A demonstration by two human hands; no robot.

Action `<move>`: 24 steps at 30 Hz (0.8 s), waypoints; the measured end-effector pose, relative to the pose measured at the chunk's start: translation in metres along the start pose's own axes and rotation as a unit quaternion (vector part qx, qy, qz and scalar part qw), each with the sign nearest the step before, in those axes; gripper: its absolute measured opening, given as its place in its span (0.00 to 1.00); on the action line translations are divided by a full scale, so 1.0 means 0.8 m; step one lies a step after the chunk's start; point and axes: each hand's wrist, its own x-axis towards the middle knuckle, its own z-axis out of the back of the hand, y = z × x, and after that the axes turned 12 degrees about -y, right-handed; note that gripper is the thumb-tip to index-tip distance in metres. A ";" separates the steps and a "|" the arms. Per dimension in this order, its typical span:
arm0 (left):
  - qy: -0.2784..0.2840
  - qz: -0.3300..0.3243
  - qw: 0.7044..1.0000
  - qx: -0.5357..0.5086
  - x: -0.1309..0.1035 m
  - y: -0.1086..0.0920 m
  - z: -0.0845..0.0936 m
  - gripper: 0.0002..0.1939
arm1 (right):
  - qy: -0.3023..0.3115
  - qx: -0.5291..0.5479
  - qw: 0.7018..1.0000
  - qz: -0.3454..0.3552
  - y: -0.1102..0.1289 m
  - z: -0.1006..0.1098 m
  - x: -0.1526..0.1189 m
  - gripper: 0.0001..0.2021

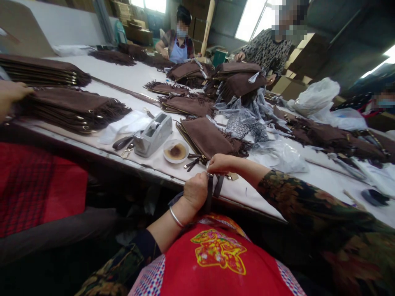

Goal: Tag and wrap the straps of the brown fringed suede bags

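Note:
My left hand (pixel 196 191) and my right hand (pixel 219 163) meet at the table's front edge, fingers closed. From where they meet hangs a dark strap (pixel 210 190); a small pale, shiny bit shows between the fingertips, too small to make out. Just beyond my right hand lies a brown fringed bag (pixel 207 137) with a brass zipper, its tassel pull (pixel 193 161) resting on the table. Left of it are a small white dish (pixel 176 151) with a brown stain, a grey tape dispenser (pixel 154 135) and a strap with a metal clasp (pixel 127 151).
Stacks of brown fringed bags (pixel 77 105) stand at the left, beside another person's hand (pixel 12 96). More bags (pixel 239 84) and crumpled clear plastic (pixel 277 156) cover the middle and right. Two people stand across the table; another is at the far right.

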 end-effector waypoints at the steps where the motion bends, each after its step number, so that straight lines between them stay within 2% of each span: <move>1: 0.000 0.005 1.000 0.003 0.000 0.000 0.000 0.16 | 0.003 -0.011 1.000 -0.003 0.003 0.001 0.002 0.06; 6: -0.014 0.041 0.999 -0.008 0.000 -0.002 0.002 0.17 | 0.018 -0.070 0.997 -0.022 0.018 0.003 0.004 0.07; 10: -0.029 0.040 0.998 -0.046 0.001 -0.002 0.003 0.16 | 0.020 -0.068 0.997 -0.035 0.021 0.004 0.001 0.07; 13: -0.031 0.046 0.996 -0.065 0.002 0.000 0.004 0.15 | 0.026 -0.016 0.999 -0.039 0.014 0.005 0.000 0.06; 18: -0.036 0.050 0.993 -0.099 0.007 0.002 0.007 0.15 | 0.027 0.136 0.990 -0.033 -0.007 0.003 -0.009 0.06; 24: -0.029 0.062 0.991 -0.118 0.010 0.000 0.007 0.15 | -0.011 0.230 0.972 -0.049 -0.026 -0.007 -0.018 0.09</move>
